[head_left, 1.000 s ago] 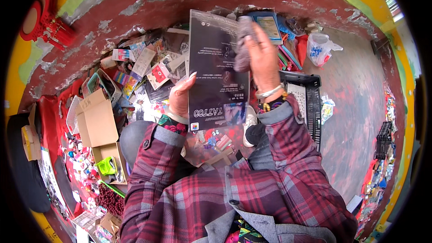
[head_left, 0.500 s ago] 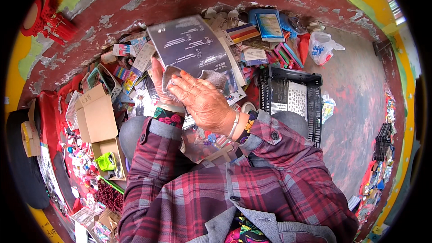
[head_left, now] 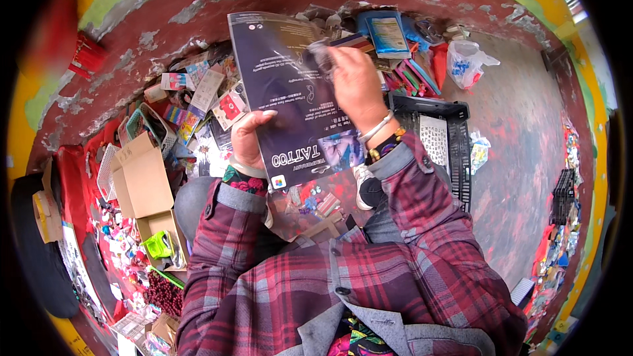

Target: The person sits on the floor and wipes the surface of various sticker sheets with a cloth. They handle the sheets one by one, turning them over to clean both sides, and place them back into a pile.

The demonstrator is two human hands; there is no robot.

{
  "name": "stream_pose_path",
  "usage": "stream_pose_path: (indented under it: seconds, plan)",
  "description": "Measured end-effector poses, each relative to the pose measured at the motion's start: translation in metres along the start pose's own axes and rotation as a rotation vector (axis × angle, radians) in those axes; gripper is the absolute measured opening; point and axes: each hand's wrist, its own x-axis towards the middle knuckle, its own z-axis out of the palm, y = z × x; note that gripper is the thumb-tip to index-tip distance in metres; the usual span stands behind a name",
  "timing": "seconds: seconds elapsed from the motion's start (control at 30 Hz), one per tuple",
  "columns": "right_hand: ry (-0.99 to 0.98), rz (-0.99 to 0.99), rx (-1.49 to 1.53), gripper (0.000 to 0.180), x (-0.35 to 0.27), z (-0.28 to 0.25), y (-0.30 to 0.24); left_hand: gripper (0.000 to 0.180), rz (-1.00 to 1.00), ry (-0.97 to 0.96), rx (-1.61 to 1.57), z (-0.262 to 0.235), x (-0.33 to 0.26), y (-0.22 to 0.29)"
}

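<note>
My left hand grips the left edge of a large, flat, dark printed packet, its thumb lying over the front. The packet has a glossy surface, pale print that reads upside down to me, and a blue-toned picture in its near right corner. A grey cloth is bunched in the closed fingers of my right hand. That cloth rests against the packet's far right edge. Part of the cloth is hidden by my fingers.
A black plastic crate with printed sheets stands right of my knees. To the left sits an open cardboard box by white baskets. Packets and a blue pack line the wall, near a white plastic bag.
My right hand has moved the cloth from the packet's near middle to its far right edge. The packet has come nearer to me, and my left thumb now lies over its edge.
</note>
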Motion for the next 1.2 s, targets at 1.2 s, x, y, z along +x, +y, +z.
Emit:
stream_pose_path:
  seconds: [1.2]
  plan:
    - [-0.076,0.781,1.239,0.019,0.016,-0.064,0.027,0.079,0.323,-0.193,0.499,0.035,0.006,0.007]
